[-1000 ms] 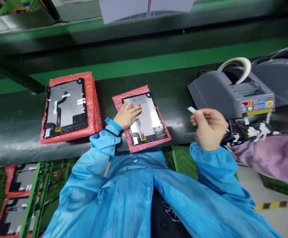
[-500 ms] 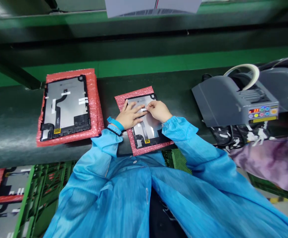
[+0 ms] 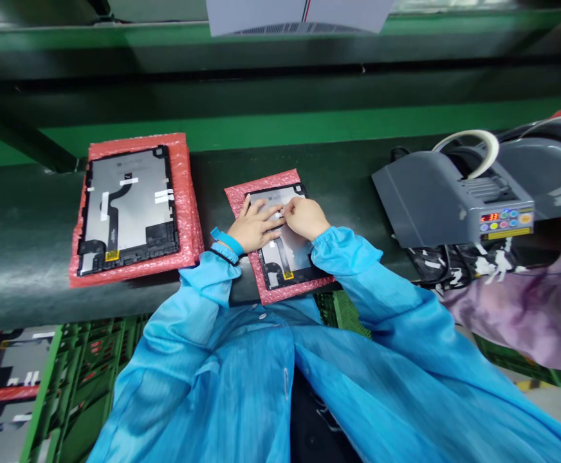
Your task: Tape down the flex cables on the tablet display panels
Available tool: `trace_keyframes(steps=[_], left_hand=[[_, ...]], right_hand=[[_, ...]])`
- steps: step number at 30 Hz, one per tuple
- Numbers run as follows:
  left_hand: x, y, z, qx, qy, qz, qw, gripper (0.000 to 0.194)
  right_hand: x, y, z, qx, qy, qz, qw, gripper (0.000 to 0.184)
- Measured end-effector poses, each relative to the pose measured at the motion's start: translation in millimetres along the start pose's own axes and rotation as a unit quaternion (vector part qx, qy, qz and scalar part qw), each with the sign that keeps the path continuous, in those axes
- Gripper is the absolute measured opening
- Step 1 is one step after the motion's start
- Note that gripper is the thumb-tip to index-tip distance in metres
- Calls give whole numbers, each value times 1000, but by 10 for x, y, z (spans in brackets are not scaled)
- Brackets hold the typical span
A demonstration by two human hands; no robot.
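A tablet panel (image 3: 294, 254), back side up, lies on a pink bubble-wrap sheet (image 3: 242, 193) on the dark conveyor belt (image 3: 29, 225) in front of me. My left hand (image 3: 254, 225) rests flat on the panel with its fingers spread, a blue band on the wrist. My right hand (image 3: 305, 217) is beside it with fingers curled, pressing a small white strip of tape (image 3: 276, 215) onto the panel. Both hands touch the panel's upper half.
A second panel (image 3: 128, 206) lies on a stack of pink bubble-wrap to the left. A grey tape dispenser (image 3: 454, 193) with a red display stands at the right. Another person's purple sleeve (image 3: 522, 308) is at the right. Green crates (image 3: 68, 373) with more panels sit below the belt.
My right hand carried the tape strip from beside the dispenser over to the panel and now presses it down next to my left hand. The left hand stayed on the panel.
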State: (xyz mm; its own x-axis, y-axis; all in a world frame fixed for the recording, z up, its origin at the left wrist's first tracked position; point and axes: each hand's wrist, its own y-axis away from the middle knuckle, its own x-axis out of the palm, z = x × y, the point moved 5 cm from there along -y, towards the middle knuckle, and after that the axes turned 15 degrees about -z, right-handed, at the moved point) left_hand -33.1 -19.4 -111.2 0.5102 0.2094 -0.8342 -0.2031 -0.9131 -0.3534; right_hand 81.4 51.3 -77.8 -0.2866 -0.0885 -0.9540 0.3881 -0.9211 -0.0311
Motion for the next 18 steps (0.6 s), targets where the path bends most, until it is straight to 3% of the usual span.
trace_keyframes(steps=[6, 12, 15, 18], left_hand=[[-1, -2, 1, -1, -5, 5, 1000, 41], [-24, -7, -24, 2, -31, 22, 999, 44], [-53, -13, -45, 0, -53, 28, 998, 45], [-77, -20, -61, -9, -72, 36, 997, 52]], right_hand=[[-48, -3, 32, 10, 5, 11, 1000, 28], [-146, -83, -42, 46, 83, -12, 995, 55], [-212, -77, -165, 63, 82, -36, 994, 44], [-338, 97, -489, 102, 5, -119, 988, 34]])
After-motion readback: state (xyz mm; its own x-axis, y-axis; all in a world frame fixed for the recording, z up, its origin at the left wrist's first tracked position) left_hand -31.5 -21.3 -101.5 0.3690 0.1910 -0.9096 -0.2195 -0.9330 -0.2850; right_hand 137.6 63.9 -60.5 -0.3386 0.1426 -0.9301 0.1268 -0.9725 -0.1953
